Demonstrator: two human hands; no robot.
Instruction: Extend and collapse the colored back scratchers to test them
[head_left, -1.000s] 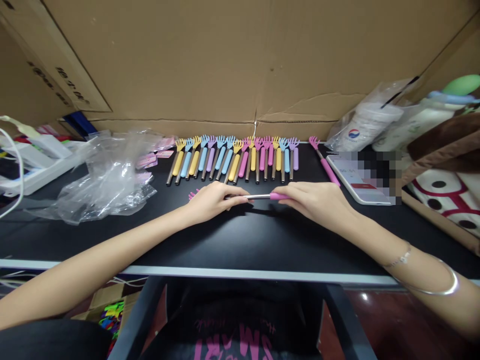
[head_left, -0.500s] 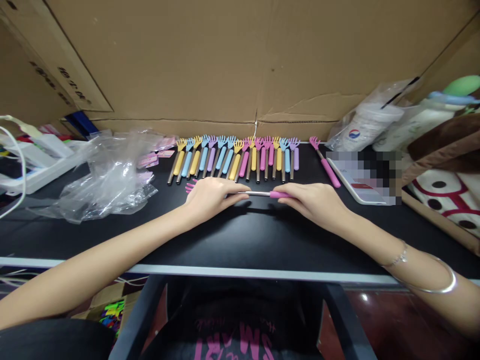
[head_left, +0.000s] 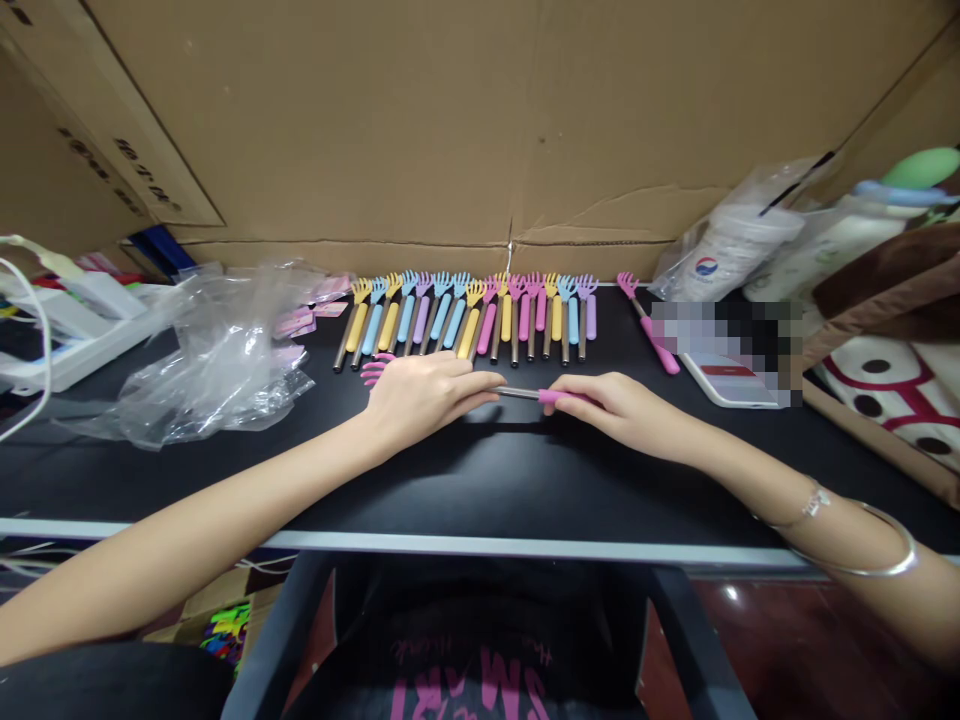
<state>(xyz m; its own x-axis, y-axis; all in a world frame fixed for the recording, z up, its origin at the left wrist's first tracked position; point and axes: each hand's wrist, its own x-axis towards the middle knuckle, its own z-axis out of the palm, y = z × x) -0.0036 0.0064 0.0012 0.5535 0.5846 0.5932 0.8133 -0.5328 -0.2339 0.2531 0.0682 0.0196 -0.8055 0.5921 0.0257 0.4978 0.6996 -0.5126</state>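
So the pink back scratcher is up in both hands, hanging just over the near-middle of the black bench, with a shadow below it. Its long axis goes pretty much left to right: the claw end points left, poking out past the left hand, and the pink grip points right, into the right hand. It's a touch off straight, claw end a bit farther away than the grip end. Left hand is closed around the claw side of the metal rod, right hand is pinching the grip between thumb and fingers, and a bit of bare rod shows between them. Farther back there's a row of scratchers in mixed colours, all claws to the far side. Right of those lies another pink scratcher, claw far-left, grip near-right, next to a phone. Crumpled plastic bags sit off left.
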